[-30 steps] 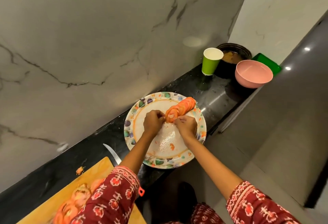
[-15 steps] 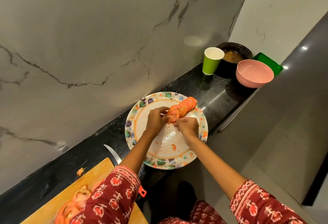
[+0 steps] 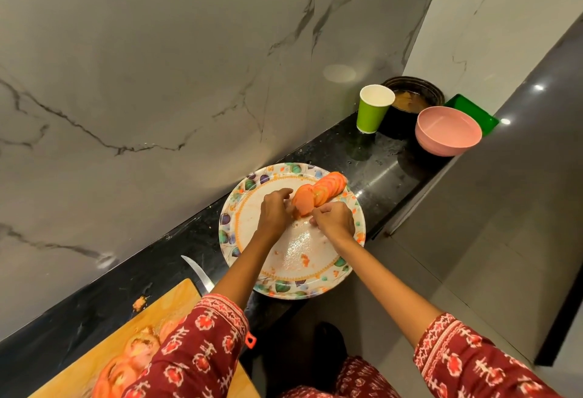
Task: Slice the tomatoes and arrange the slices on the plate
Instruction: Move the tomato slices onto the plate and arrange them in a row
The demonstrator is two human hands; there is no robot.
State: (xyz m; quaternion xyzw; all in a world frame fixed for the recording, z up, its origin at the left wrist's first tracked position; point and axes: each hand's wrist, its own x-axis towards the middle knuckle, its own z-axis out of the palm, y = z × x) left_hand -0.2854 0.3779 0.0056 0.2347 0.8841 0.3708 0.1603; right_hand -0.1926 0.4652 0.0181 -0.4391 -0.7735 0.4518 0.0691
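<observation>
A round plate (image 3: 321, 284) with a leaf-patterned rim sits on the black counter. A row of overlapping tomato slices (image 3: 328, 186) runs along its far right side. My left hand (image 3: 273, 213) and my right hand (image 3: 334, 220) meet at the near end of that row, fingers curled, pinching the nearest slice (image 3: 303, 202) between them. More cut tomato (image 3: 126, 363) lies on the wooden cutting board (image 3: 164, 306) at the lower left, partly hidden by my left sleeve. A knife blade (image 3: 197, 273) sticks out between board and plate.
A green paper cup (image 3: 372, 113), a dark pot (image 3: 413, 94), a pink bowl (image 3: 448, 131) and a green tray (image 3: 473, 110) stand at the counter's far end. A marble wall rises right behind the narrow counter. The counter edge drops to the floor on the right.
Both hands have stayed at the near end of the slice row with small finger shifts. The nearest slice now leans up more against the row.
</observation>
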